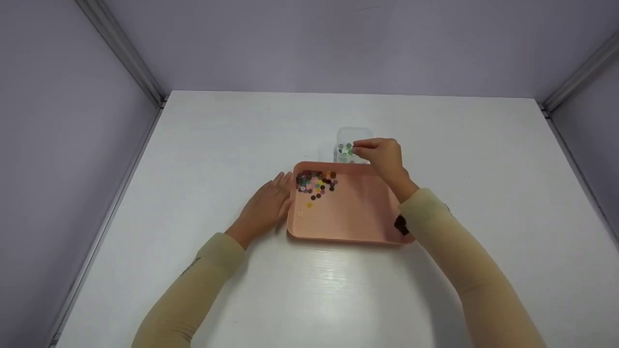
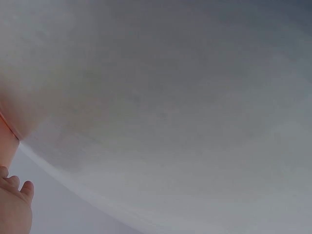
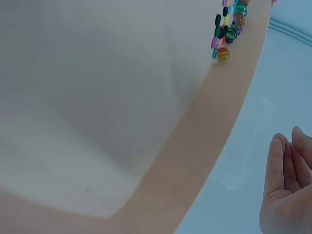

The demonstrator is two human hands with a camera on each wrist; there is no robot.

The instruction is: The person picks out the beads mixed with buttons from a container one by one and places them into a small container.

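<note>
White table [image 1: 435,270] is filling the booth, with plain lilac walls [image 1: 58,145] closing it in on three sides and metal strips running down the corners.

Right hand [image 1: 382,155] is hovering over a clear box [image 1: 352,140] just behind the tray [image 1: 348,222], fingertips bunched as if pinching something small; I cannot tell whether a button is between them, since the head view is too coarse there. The right wrist view is showing the fingers [image 3: 285,180] lying together and lightly curved beside the tray rim [image 3: 214,131]. The forearm is crossing the tray's right side, sleeve down to the wrist.

Left hand [image 1: 267,205] is lying flat on the table, fingers straight and relaxed, holding nothing, its fingertips touching the tray's left wall. The left wrist view is catching only a few fingers [image 2: 14,204] and bare tabletop.

Buttons [image 1: 316,182] of many colours are sitting heaped in the tray's far left corner, with a few strays nearer the middle. Some greenish buttons are showing inside the box.

Open tabletop is stretching wide to both sides and behind the box, well clear of the walls.
</note>
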